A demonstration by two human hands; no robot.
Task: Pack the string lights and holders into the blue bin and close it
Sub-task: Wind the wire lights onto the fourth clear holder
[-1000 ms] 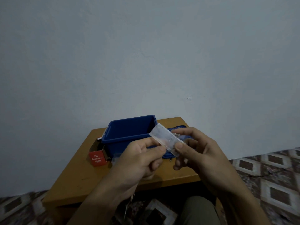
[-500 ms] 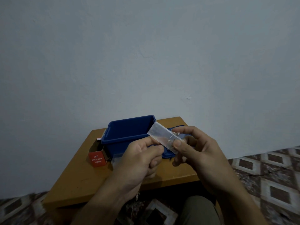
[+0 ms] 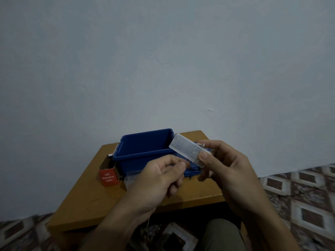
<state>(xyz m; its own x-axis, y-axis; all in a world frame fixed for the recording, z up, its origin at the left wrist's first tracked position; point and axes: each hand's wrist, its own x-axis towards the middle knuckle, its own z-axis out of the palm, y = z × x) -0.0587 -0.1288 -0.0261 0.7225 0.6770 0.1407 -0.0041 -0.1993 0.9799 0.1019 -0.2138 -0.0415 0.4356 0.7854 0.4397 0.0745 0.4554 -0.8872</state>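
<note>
The open blue bin (image 3: 143, 148) stands at the back of a small wooden table (image 3: 87, 198). Its blue lid (image 3: 194, 172) lies flat to the bin's right, mostly hidden by my hands. My right hand (image 3: 226, 171) grips a clear plastic battery holder (image 3: 186, 151), tilted, in front of the bin, with thin wire wound around its near end. My left hand (image 3: 161, 176) is pinched on the thin string-light wire (image 3: 189, 167) just below the holder. More of this wire hangs down under my left wrist.
A red box labelled "LED Decorative Lights" (image 3: 107, 177) lies open on the table left of the bin. A clear plastic bag (image 3: 130, 179) sits in front of the bin. A pale wall rises right behind the table; patterned floor tiles surround it.
My right hand has raised the holder slightly and turned it. My left hand has dropped a little lower, away from the holder, still pinching the wire.
</note>
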